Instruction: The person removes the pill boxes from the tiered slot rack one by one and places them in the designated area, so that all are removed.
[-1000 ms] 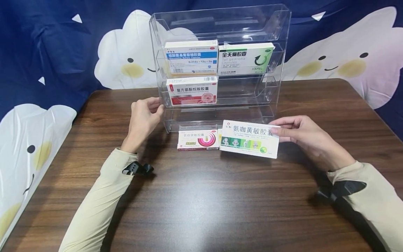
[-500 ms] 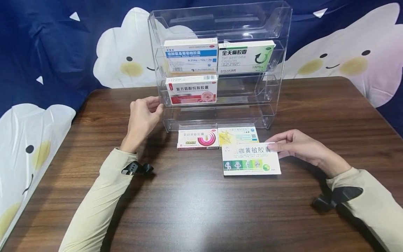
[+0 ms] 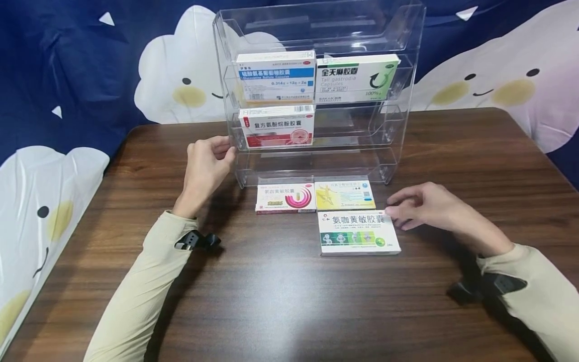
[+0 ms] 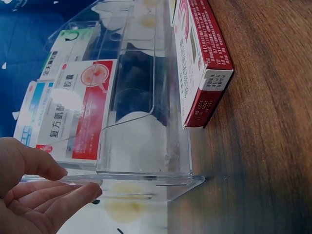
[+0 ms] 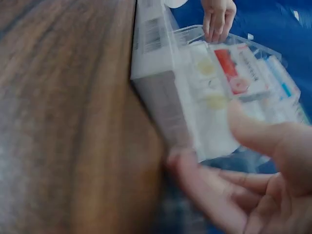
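Note:
My left hand (image 3: pixel 205 171) pinches the left side edge of the clear rack (image 3: pixel 348 161) between thumb and fingers, as the left wrist view (image 4: pixel 44 190) also shows. A white box with a green picture strip (image 3: pixel 359 234) lies flat on the table. At its upper right corner is my right hand (image 3: pixel 434 211), thumb and fingers apart; in the right wrist view a fingertip is by the box's end (image 5: pixel 165 107). Behind that box lies a yellow-and-white box (image 3: pixel 346 195), with a white-and-pink box (image 3: pixel 285 197) to its left, both in front of the rack.
On the rack's shelves stand a blue-and-white box (image 3: pixel 276 78), a green-and-white box (image 3: pixel 357 79) and, lower, a red-and-white box (image 3: pixel 277 128). The wooden table (image 3: pixel 253 301) extends in front and to both sides. A dark blue cloth with clouds (image 3: pixel 72 65) hangs behind.
The box with the green strip has come down toward me, flat onto the table, uncovering the yellow-and-white box. My right hand has loosened from it. My left hand stays on the rack.

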`<action>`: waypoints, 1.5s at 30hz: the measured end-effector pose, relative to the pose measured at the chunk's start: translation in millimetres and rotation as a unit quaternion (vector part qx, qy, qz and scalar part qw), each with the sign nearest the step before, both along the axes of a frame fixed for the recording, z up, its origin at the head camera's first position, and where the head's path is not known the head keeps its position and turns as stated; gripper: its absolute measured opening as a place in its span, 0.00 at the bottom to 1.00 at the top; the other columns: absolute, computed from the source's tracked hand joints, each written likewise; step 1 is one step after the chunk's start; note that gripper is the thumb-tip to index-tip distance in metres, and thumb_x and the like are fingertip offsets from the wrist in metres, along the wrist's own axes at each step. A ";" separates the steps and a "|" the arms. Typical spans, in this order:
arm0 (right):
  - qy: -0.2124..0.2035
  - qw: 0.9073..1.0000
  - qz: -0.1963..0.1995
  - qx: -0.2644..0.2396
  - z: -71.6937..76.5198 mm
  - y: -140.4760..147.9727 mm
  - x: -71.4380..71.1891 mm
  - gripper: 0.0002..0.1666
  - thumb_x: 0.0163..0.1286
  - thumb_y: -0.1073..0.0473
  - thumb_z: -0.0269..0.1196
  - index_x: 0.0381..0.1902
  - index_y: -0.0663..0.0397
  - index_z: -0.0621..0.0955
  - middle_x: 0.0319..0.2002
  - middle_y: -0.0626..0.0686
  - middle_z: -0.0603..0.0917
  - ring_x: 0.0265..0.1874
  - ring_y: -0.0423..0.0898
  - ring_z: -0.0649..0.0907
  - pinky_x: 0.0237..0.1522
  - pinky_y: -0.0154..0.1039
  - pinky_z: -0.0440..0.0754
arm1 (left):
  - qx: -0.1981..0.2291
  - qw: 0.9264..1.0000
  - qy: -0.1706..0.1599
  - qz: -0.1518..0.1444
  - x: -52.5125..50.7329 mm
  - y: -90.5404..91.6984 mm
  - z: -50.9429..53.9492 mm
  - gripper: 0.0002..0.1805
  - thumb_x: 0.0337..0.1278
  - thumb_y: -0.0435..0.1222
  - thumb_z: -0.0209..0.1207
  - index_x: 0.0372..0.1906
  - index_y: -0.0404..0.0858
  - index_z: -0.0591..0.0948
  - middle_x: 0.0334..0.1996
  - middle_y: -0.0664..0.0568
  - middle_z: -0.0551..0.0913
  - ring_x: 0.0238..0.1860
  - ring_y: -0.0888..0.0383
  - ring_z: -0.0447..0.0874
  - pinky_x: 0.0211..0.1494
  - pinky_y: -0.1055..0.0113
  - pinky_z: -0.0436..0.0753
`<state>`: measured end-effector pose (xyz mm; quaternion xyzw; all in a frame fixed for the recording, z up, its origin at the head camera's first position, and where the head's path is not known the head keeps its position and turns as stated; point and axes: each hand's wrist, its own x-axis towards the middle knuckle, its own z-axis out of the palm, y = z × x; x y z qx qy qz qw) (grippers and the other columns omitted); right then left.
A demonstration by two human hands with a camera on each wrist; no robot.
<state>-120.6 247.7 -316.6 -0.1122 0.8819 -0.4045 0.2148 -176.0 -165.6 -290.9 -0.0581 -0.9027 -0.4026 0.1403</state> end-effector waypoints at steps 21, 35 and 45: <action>0.449 0.856 0.242 0.087 -15.2 -50.6 55.1 0.31 0.44 0.68 0.75 0.50 0.55 0.84 0.54 0.56 0.81 0.51 0.55 0.81 0.46 0.51 0.83 | -0.004 1.000 0.001 0.006 -1.1 -0.9 -2.2 0.16 0.59 0.30 0.57 0.49 0.25 0.82 0.43 0.35 0.85 0.46 0.47 0.86 0.50 0.58 0.83; 0.449 0.852 0.251 0.096 -15.8 -51.8 49.8 0.30 0.43 0.70 0.75 0.50 0.56 0.84 0.53 0.58 0.81 0.51 0.56 0.81 0.47 0.52 0.82 | -0.003 1.000 -0.006 0.007 0.0 -1.6 -2.9 0.15 0.59 0.29 0.57 0.50 0.24 0.81 0.43 0.34 0.84 0.47 0.47 0.86 0.50 0.58 0.83; 0.445 0.853 0.254 0.103 -14.3 -49.1 47.0 0.28 0.45 0.66 0.74 0.49 0.56 0.85 0.52 0.58 0.81 0.52 0.57 0.80 0.49 0.53 0.81 | -0.005 1.000 0.000 -0.002 -0.6 0.2 0.4 0.15 0.59 0.28 0.57 0.49 0.24 0.82 0.43 0.34 0.84 0.47 0.46 0.86 0.51 0.58 0.83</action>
